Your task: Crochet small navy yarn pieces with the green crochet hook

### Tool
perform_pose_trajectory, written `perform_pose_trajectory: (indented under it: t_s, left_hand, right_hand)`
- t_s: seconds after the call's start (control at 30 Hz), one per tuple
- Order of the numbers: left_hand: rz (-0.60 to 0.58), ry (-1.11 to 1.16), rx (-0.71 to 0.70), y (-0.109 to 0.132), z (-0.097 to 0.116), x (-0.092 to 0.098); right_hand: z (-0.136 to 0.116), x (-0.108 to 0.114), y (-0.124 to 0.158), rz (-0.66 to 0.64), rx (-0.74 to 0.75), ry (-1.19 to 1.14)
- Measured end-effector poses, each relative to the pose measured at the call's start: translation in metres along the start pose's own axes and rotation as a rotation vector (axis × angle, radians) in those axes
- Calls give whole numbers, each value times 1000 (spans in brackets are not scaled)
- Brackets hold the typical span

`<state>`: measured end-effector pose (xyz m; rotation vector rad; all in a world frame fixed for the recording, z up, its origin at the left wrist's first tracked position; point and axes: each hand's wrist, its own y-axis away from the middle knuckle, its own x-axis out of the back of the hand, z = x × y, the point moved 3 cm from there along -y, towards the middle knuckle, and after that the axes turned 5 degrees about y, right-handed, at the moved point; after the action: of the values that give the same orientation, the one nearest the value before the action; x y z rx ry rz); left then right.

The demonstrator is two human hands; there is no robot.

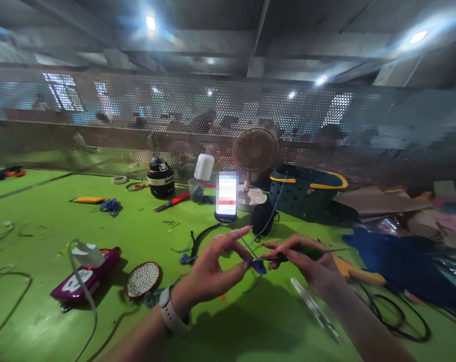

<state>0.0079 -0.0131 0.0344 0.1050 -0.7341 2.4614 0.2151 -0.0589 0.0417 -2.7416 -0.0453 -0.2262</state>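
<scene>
My left hand pinches a small blue crochet piece between thumb and fingers, with its index finger raised. Light blue yarn runs from that finger area up to the basket. In my right hand is a crochet hook with a dark green handle, its tip end meeting the blue piece. A loose yarn tail hangs below the piece. Just behind the hands sits a dark ball of yarn. A lit phone stands upright beyond my left hand.
A teal basket with yellow handles and a small fan stand behind. On the left lie a purple pouch and a round studded object. Tweezers rest below my right hand; dark blue cloth lies at right.
</scene>
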Motion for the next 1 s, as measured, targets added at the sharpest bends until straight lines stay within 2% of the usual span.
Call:
perform_pose_trajectory:
  t_s: [0.23, 0.43, 0.53, 0.63, 0.7, 0.77, 0.87, 1.0]
  left_hand:
    - [-46, -203, -121, 1, 5, -1]
    - [-48, -322, -173, 3, 1, -3]
    - [-3, -291, -105, 0, -2, -3]
    - [121, -253, 14, -4, -6, -2]
    - [219, -249, 83, -5, -10, -2]
    - [294, -237, 143, -6, -12, -4]
    - [276, -153, 207, -5, -12, -7]
    - [197, 135, 290, -3, -11, -11]
  right_hand:
    - [-3, -1, 0, 34, -10, 108]
    - [0, -8, 6, 38, 159, 327]
    - [11, -13, 7, 47, 282, 518]
    - [28, -17, 2, 24, 484, 670]
    - [40, -24, -2, -150, 613, 770]
    - [46, -28, -3, -178, 640, 782]
    - [37, -32, 6, -71, 649, 857]
    - [12, -39, 20, 6, 812, 1041]
